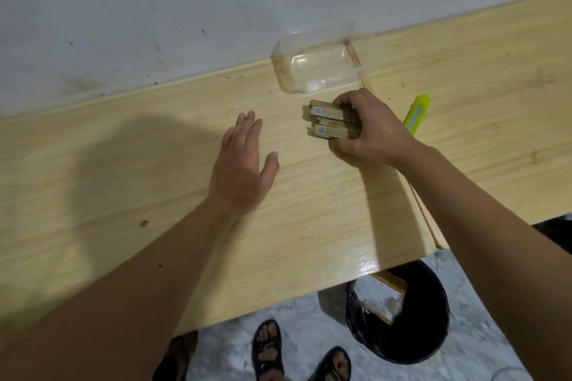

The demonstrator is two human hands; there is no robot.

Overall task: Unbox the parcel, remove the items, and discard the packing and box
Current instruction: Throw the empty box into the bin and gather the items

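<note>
The right hand (368, 130) is curled around the near-right end of a small bundle of slim cardboard cartons (332, 122), its fingers (342, 101) hooked over the far side and the thumb seemingly tucked under the near side, so the bundle is pinched across its width. The cartons sit on the wooden bench (154, 170), just in front of a clear plastic tub (315, 65) that stands against the wall. They look light and stiff, thin card with crisp edges, likely to dent if squeezed hard and liable to slide apart, since they are loose pieces stacked together; gripping across the whole bundle near one end, as here, seems the sensible hold. Their long axis runs roughly left to right, tilted slightly, with the printed code labels toward the left end. The left hand (244, 161) lies flat with straight fingers on the bench, holding nothing. A yellow-green box cutter (416, 116) lies just beyond the right hand, and a black bin (430, 318) below the bench edge already holds cardboard.
</note>
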